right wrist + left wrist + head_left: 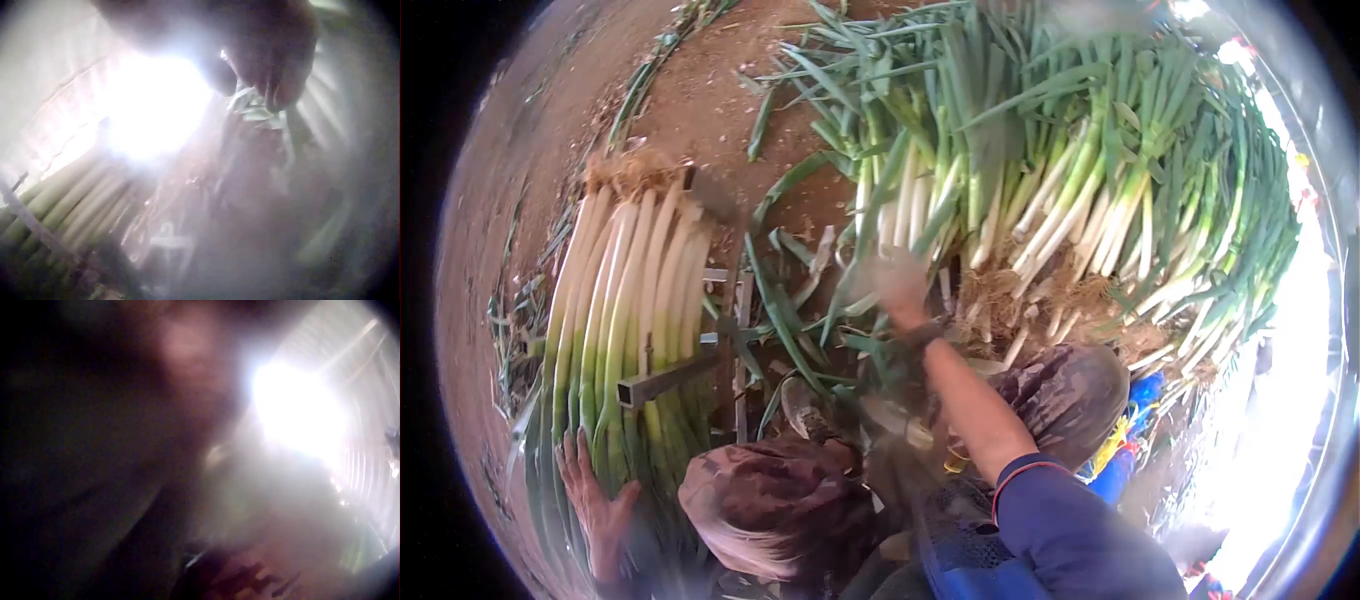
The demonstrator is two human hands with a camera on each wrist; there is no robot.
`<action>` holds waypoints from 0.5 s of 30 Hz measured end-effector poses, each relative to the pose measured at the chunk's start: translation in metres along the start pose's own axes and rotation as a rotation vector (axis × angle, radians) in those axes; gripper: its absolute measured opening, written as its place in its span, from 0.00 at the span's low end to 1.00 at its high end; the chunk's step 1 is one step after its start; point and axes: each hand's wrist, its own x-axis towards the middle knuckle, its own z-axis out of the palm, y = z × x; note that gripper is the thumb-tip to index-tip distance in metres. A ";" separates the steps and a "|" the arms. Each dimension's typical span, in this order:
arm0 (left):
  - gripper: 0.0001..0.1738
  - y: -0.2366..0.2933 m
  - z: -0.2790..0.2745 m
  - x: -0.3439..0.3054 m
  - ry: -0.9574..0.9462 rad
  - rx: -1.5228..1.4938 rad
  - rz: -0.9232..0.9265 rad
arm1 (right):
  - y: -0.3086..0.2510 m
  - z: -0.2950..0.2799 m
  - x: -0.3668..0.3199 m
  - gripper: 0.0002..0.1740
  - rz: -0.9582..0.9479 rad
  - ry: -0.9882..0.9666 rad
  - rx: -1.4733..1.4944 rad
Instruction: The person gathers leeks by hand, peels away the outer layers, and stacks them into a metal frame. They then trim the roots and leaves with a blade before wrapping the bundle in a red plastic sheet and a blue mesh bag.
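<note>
A row of long green onions [605, 300] lies in a metal frame [670, 380] on the left, roots at the far end. My left hand [595, 505] rests on their green leaves, fingers stretched out. In front of me my right hand [897, 290] is blurred, close to the white stems of a large heap of green onions [1090, 190]. Its fingers are curled in the right wrist view, pinching pale green onion leaf strips [253, 112] at the fingertips. Glare and blur hide most of the left wrist view.
Loose peeled leaves [785, 330] are scattered between the frame and the heap. My knees [775, 510] and a shoe [805, 410] are close below. Bare brown soil [710, 100] stretches beyond, and a bright plastic sheet wall [1300, 350] stands at the right.
</note>
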 end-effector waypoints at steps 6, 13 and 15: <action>0.60 0.000 0.002 0.002 0.011 0.037 0.018 | 0.038 -0.120 -0.007 0.28 0.339 0.165 -0.596; 0.59 0.000 0.004 -0.002 0.070 -0.010 0.072 | 0.063 -0.140 0.032 0.26 0.767 -0.252 -0.094; 0.58 -0.002 0.008 -0.001 0.073 -0.008 0.060 | 0.029 -0.171 0.025 0.23 0.746 -0.194 -0.011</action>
